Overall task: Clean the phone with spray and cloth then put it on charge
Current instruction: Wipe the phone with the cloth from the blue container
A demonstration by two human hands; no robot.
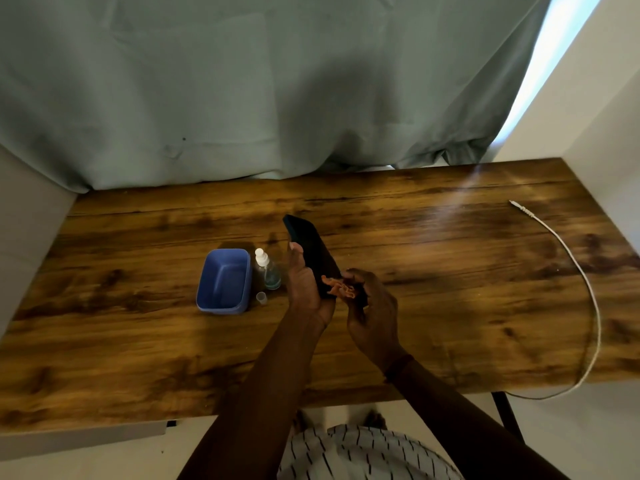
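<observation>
Above desk (138,341) centre, the left hand (304,285) gripped the phone (308,244), long axis toward eleven o'clock; right hand (370,317), at its four o'clock, pinched the cloth (341,287) against its lower end.

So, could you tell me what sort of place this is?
Probably a home room, not a workshop: a wooden desk set against a grey-green curtain, with a white charging cable trailing off its edge.

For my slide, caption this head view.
Left hand holds black phone; right hand wipes it with crumpled orange cloth.
</observation>
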